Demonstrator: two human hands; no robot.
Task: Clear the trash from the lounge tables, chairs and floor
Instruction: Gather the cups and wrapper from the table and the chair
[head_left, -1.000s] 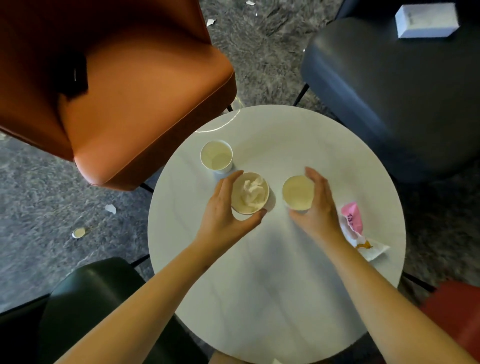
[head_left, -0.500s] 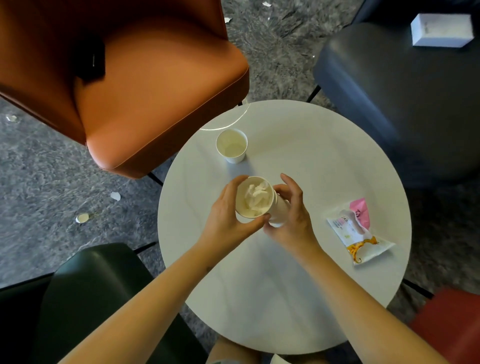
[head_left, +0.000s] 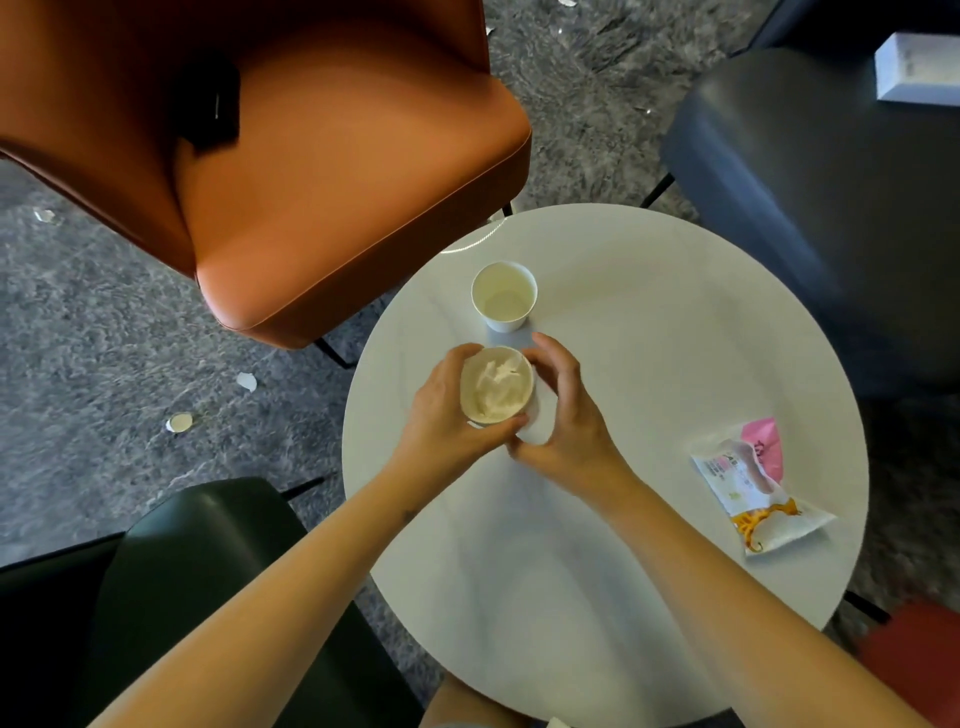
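Paper scraps (head_left: 247, 382) lie on the floor (head_left: 104, 322) left of the tabletop (head_left: 623, 545). They are light and flat, so each probably needs a fingertip pinch. Over the tabletop's left-centre, the left hand (head_left: 441, 415) has its fingers wrapped round the stuffed cup (head_left: 496, 387), a thin paper cup with crumpled tissue inside. It looks nearly weightless and easy to crush, so it is best held gently on the wall just under the stiffer rim. An empty cup (head_left: 504, 296) stands toward the tabletop's far edge. The right hand (head_left: 569, 431) curls its fingers round a second cup (head_left: 540, 423), mostly hidden below and just right of the stuffed one. A snack wrapper (head_left: 753, 488), probably slick and floppy, lies near the tabletop's right edge.

A second ago the two held cups stood apart on the tabletop. Now they are together, the stuffed one apparently going into the second, though I cannot tell how deep.
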